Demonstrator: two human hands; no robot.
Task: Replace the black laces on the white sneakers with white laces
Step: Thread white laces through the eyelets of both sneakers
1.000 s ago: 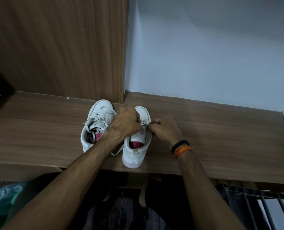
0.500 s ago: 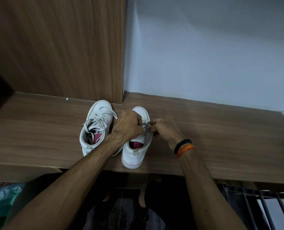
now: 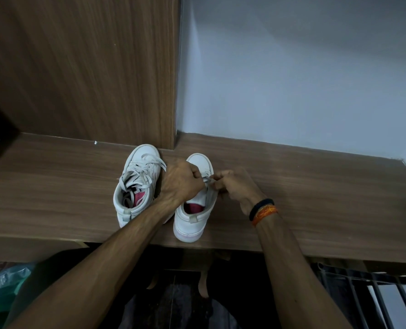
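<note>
Both hands meet over the right sneaker. Curled over the shoe's throat, the left hand has its fingers bent and pinching a white lace. From the other side, the right hand also has curled fingers, nipping the same lace close to the eyelets; a black band and an orange band circle its wrist. This sneaker stands upright on the wooden desk, toe to the wall, pink insole showing. Just beside it on the left stands the left sneaker, already threaded with loose white laces. Behind them rise a wooden panel and a pale wall.
</note>
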